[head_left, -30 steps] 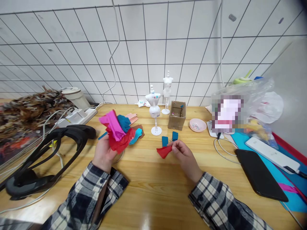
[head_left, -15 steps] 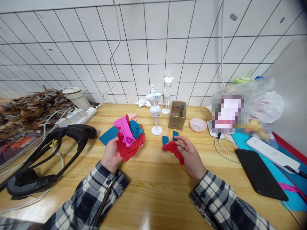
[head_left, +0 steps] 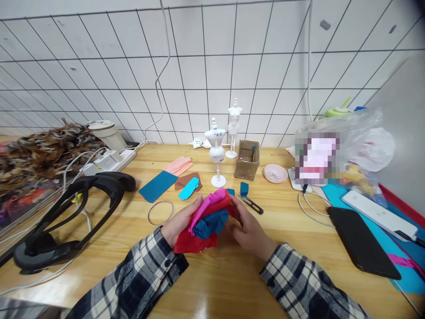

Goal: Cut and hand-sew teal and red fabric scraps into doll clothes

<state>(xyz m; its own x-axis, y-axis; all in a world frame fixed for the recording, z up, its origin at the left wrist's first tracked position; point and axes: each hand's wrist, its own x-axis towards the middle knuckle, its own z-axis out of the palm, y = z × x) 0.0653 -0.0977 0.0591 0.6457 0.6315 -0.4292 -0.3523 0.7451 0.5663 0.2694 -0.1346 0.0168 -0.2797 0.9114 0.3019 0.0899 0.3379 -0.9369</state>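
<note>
Between my hands is a bundle of crumpled paper-like pieces: red point(head_left: 196, 243), pink point(head_left: 210, 204) and dark blue point(head_left: 210, 224). My left hand point(head_left: 182, 220) is closed round its left side, the thumb on top. My right hand point(head_left: 248, 226) grips the right edge, fingers partly hidden behind the bundle. Behind it stands a small white dress form point(head_left: 217, 153). Two small dark blue pieces point(head_left: 244, 189) and black-handled snips point(head_left: 253, 205) lie just beyond my right hand. Left of the bundle lie a teal sheet point(head_left: 158, 186), a cyan piece point(head_left: 189, 188) and a thin ring point(head_left: 148, 214).
A second dress form point(head_left: 234, 128), a cardboard box point(head_left: 247, 167) and a pink dish point(head_left: 275, 174) stand at the back. A black headset frame point(head_left: 113, 208) and power strip point(head_left: 111, 161) are on the left. A black tablet-like slab point(head_left: 363, 241) lies right.
My left hand has moved right and my right hand left and inward, bringing the red piece to the bundle. The cyan and brown pieces, the ring and the snips now show.
</note>
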